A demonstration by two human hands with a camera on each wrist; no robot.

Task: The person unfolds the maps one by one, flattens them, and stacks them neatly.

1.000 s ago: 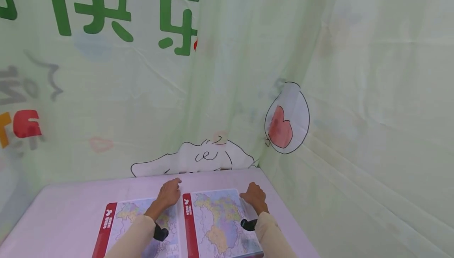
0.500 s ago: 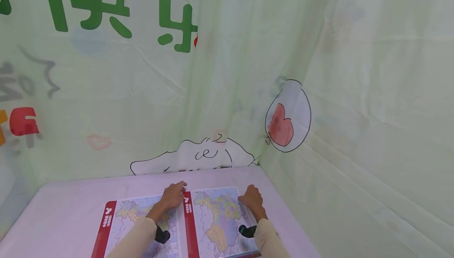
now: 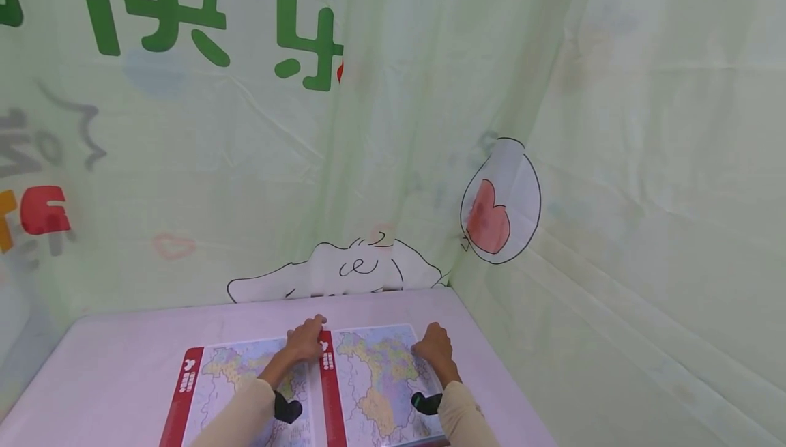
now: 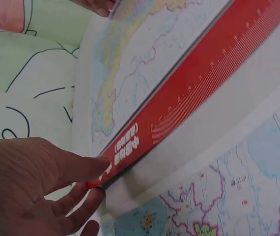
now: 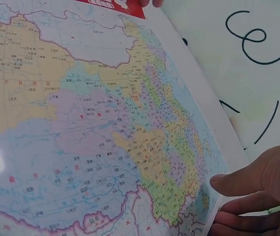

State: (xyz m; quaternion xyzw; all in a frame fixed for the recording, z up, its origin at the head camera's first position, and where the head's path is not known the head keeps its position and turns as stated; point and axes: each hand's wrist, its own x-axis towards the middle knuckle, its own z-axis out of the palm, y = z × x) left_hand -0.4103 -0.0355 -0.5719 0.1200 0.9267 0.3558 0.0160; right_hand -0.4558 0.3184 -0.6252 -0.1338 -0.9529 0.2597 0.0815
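Note:
Two map sheets with red strips along their left sides lie side by side: a right map and a left map. My left hand pinches the far-left corner of the right map. In the left wrist view the left thumb lies on the red strip, with fingers at and under its edge. At the far-right corner, my right hand grips the same map. The right wrist view has the right thumb on the map's face and fingers below the edge.
The maps lie on a pale lilac table. Behind it hangs a light green curtain with printed drawings and green characters. Another curtain side runs close along the table's right edge.
My left hand has moved right and slightly nearer, from the gap between the maps onto the right map's red strip. My right hand has shifted slightly left onto the map's corner.

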